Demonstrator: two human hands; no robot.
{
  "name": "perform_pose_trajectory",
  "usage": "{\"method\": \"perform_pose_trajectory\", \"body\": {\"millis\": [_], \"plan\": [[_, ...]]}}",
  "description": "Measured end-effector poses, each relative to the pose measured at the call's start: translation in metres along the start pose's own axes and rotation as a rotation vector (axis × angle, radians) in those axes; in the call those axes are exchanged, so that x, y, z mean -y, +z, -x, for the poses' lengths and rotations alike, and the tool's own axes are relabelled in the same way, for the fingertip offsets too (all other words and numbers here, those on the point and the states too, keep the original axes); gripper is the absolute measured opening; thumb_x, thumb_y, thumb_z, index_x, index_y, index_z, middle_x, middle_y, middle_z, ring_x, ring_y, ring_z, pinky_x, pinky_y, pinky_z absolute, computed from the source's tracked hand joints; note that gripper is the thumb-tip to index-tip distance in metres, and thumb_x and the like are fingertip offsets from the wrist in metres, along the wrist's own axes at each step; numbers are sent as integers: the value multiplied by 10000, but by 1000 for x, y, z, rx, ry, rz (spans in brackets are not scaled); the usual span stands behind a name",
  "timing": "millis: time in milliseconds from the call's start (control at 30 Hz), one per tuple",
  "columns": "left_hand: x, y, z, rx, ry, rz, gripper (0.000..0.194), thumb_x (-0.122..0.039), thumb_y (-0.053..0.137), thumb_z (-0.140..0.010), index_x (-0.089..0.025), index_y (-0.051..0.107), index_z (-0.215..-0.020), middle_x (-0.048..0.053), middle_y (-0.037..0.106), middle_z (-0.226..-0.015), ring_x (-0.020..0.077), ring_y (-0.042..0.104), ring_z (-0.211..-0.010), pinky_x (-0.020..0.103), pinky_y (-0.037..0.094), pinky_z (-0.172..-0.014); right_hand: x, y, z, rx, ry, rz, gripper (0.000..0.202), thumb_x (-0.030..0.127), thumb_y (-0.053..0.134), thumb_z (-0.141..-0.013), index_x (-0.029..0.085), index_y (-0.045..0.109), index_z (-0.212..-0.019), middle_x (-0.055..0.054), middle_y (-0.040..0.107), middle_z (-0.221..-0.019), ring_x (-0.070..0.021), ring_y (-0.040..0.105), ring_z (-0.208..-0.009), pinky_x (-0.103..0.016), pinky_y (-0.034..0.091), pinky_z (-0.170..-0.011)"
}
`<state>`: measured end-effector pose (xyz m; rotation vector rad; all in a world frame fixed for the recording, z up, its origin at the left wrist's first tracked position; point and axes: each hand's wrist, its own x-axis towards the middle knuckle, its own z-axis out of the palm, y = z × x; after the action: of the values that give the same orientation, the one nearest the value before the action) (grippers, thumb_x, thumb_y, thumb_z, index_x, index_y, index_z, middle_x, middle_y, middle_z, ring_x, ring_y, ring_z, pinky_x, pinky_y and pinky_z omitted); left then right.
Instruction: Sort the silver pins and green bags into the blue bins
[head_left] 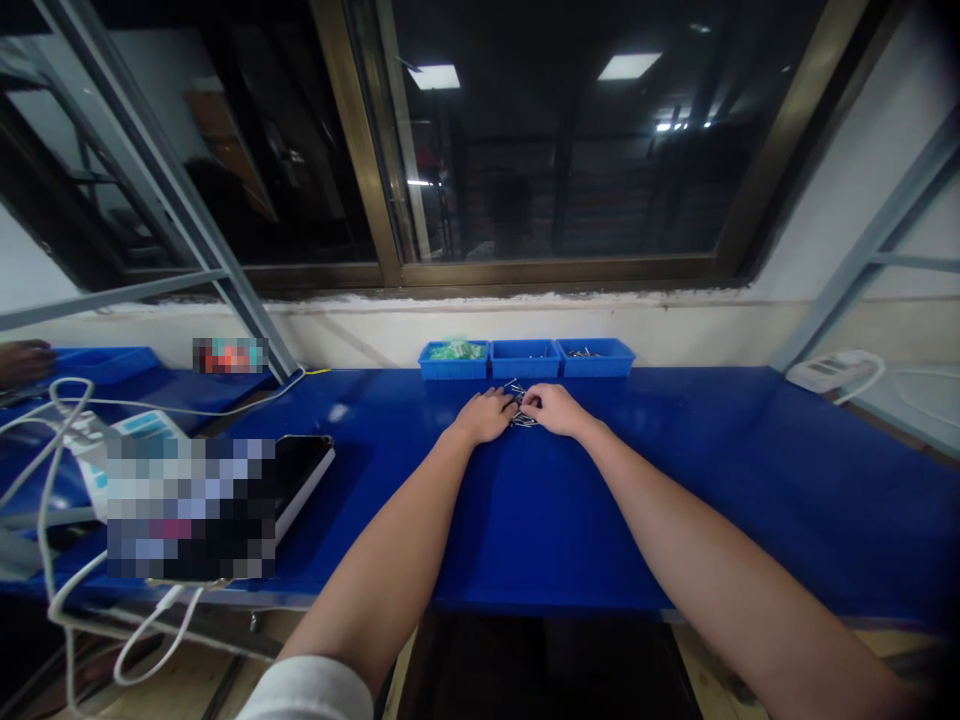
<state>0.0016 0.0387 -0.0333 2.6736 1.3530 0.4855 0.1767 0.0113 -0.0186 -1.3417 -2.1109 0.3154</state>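
Observation:
Both hands are over a small pile of thin metal pieces [523,420] on the blue tabletop. My left hand [486,416] lies palm down at the pile's left side, its fingers touching the pieces. On the right side, my right hand [553,408] has its fingers curled and pressed together at the pile; what they hold, if anything, is too small to name. Behind the hands stand three blue bins: the left bin [454,371] holds green and clear items, the middle bin [525,369] a few small pieces, the right bin [596,368] several metal pieces.
A dark device [300,470] with white cables sits at the left on the blue table [540,530]. A power strip [836,370] lies at the far right. Another person's hand [26,362] is at the far left near a blue tray [105,364].

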Motion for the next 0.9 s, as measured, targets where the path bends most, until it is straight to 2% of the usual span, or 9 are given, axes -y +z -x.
{"method": "perform_pose_trajectory", "body": {"millis": [167, 333, 433, 567, 700, 900], "plan": [[-2, -3, 2, 26, -17, -2, 388, -404, 333, -892, -239, 550, -1167, 99, 447, -1341, 256, 385, -1249, 450, 285, -1011, -2, 1, -1, -7, -22, 34, 103, 226, 563, -753, 181, 653, -730, -36, 637, -742, -138, 557, -674, -241, 378, -630], [-3, -4, 3, -7, -19, 31, 360, -410, 350, -887, -266, 578, -1125, 66, 509, -1288, 227, 437, -1209, 407, 317, -998, -4, 4, -1, -1, 1, 126, 135, 214, 516, -792, 171, 638, -752, -62, 626, -796, -157, 555, -742, -250, 373, -670], [-5, -7, 4, -75, 20, 54, 361, -400, 329, -894, -251, 605, -1073, 56, 571, -1204, 204, 500, -1134, 351, 371, -953, -5, 4, -2, -11, 15, 144, 146, 207, 482, -816, 166, 619, -785, -76, 629, -837, -167, 557, -796, -257, 373, -711], [-13, -15, 5, -200, 73, 90, 313, -359, 379, -880, -205, 637, -970, 64, 632, -994, 177, 582, -929, 291, 435, -838, -3, 2, -2, -67, 19, 104, 158, 207, 446, -835, 158, 594, -805, -93, 625, -876, -176, 552, -844, -273, 375, -755], [-19, -21, 5, -254, 96, 91, 262, -294, 414, -871, -186, 651, -853, 54, 621, -869, 159, 581, -841, 272, 439, -800, 0, 0, -1, -105, 46, -52, 150, 219, 442, -826, 162, 581, -822, -66, 625, -805, -160, 554, -763, -273, 392, -708], [-21, -23, 6, -330, 81, 111, 254, -287, 410, -879, -186, 643, -876, 54, 615, -868, 160, 576, -839, 275, 443, -789, 4, -3, -3, -142, 56, -562, 169, 311, 581, -703, 155, 582, -766, -15, 608, -699, -127, 551, -650, -260, 431, -634]]}}
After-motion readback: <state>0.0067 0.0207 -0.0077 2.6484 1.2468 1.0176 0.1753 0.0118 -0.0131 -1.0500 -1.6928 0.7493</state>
